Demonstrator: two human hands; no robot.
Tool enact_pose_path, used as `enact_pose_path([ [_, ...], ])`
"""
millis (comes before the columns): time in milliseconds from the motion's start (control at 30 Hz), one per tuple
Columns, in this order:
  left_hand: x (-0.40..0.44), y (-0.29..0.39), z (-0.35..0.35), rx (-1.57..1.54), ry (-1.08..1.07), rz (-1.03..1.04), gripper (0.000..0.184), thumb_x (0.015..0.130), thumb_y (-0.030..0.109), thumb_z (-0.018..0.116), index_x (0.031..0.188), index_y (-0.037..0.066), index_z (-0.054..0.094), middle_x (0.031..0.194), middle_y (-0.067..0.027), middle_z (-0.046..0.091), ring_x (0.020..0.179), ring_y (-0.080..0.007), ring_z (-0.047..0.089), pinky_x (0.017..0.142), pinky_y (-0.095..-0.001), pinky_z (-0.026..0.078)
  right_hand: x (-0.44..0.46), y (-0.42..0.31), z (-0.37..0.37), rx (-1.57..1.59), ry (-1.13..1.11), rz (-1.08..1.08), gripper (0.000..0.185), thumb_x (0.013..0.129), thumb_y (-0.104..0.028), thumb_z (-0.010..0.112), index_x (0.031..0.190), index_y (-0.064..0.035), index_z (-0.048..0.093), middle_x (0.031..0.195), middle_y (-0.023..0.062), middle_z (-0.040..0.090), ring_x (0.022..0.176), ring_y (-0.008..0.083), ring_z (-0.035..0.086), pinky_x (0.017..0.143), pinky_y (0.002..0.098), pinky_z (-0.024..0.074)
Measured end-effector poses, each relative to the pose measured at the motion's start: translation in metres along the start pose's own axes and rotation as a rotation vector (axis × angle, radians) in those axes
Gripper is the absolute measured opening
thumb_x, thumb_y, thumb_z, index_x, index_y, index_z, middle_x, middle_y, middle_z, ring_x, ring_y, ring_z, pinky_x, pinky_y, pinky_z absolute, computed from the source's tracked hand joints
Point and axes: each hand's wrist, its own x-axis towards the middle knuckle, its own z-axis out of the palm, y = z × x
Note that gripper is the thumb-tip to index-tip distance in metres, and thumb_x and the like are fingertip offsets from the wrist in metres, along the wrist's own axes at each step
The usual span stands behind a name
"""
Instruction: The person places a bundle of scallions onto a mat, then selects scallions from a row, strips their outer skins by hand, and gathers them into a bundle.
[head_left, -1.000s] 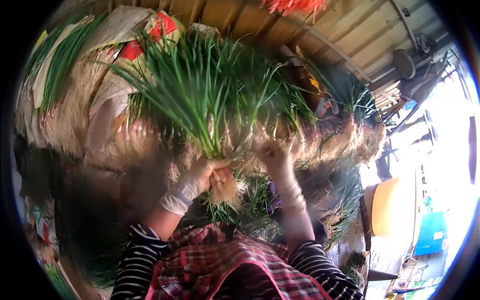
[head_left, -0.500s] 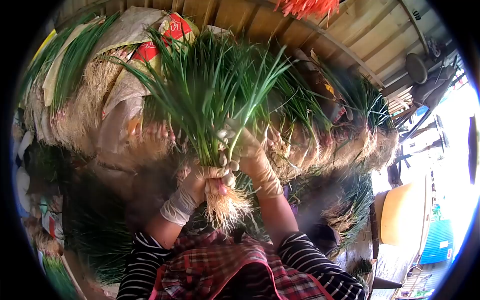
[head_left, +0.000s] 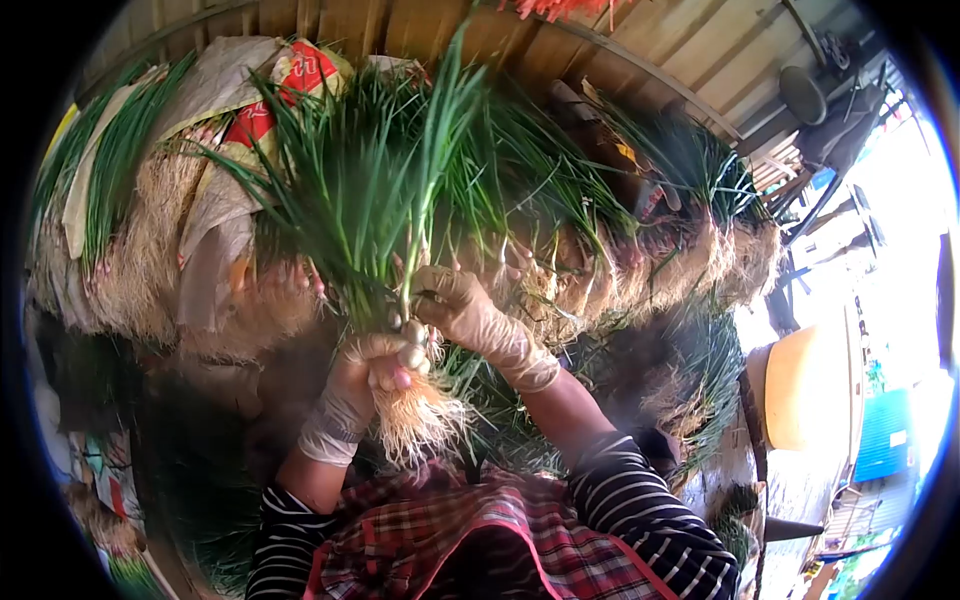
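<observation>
My gloved left hand [head_left: 355, 385] is closed around the base of a bunch of spring onions [head_left: 410, 350], just above its roots. Pale, shaggy roots [head_left: 420, 415] hang below that fist, and long green leaves [head_left: 360, 210] fan upward. One brighter stalk [head_left: 420, 220] stands upright along the bunch's right side. Beside this stalk, my gloved right hand [head_left: 465, 310] has its fingers bent in a pinch close to the white stems. What lies between those fingertips is too small to make out.
Behind my hands, rows of rooted spring onions [head_left: 660, 265] are piled up, partly under a sack [head_left: 225, 85]. More green leaves [head_left: 200, 470] lie low on the left. A yellow tub [head_left: 800, 390] and a blue container [head_left: 885, 435] are at the right.
The bunch has shifted left in view. The bright stalk that leaned right is now upright against it. My right hand has come from behind the stems to their right side, fingers bent.
</observation>
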Motion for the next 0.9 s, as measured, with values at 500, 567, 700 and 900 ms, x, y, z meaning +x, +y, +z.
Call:
enact_pose_path([
  [500, 0.033, -0.029, -0.007, 0.699, 0.365, 0.15, 0.015, 0.076, 0.009, 0.062, 0.082, -0.005, 0.059, 0.065, -0.0113, 0.063, 0.045, -0.0156, 0.059, 0.032, -0.0199, 0.038, 0.015, -0.023, -0.023, -0.537, -0.399, 0.618, 0.037, 0.08, -0.028, 0.058, 0.11, -0.007, 0.056, 0.077, 0.0092, 0.064, 0.066, 0.0214, 0.062, 0.063, 0.0322, 0.0519],
  [567, 0.035, -0.026, -0.008, 0.692, 0.347, 0.162, 0.013, 0.076, 0.009, 0.061, 0.079, -0.003, 0.059, 0.065, -0.0109, 0.063, 0.046, -0.0163, 0.059, 0.033, -0.0205, 0.041, 0.013, -0.006, -0.015, -0.888, -0.37, 0.348, 0.025, 0.084, -0.022, 0.057, 0.106, -0.0103, 0.056, 0.081, 0.0057, 0.063, 0.063, 0.016, 0.059, 0.057, 0.0289, 0.0524],
  [700, 0.031, -0.018, 0.017, 0.583, 0.172, 0.31, 0.011, 0.078, 0.011, 0.057, 0.086, 0.003, 0.059, 0.072, -0.0086, 0.062, 0.059, -0.0167, 0.062, 0.045, -0.0268, 0.053, 0.021, 0.029, -0.03, -1.054, 0.236, 0.364, 0.011, 0.079, -0.017, 0.058, 0.086, -0.0097, 0.057, 0.063, 0.0033, 0.06, 0.051, 0.0161, 0.06, 0.038, 0.0279, 0.045],
  [900, 0.025, 0.003, 0.029, 0.265, 0.006, 0.455, 0.052, 0.075, 0.012, 0.067, 0.121, 0.002, 0.044, 0.081, -0.0096, 0.065, 0.065, -0.015, 0.063, 0.054, -0.0247, 0.052, -0.067, 0.032, -0.129, -0.714, 0.493, 0.31, 0.054, 0.077, -0.006, 0.058, 0.127, -0.0138, 0.041, 0.128, 0.0143, 0.042, 0.117, 0.0257, 0.043, 0.095, 0.0351, 0.0382],
])
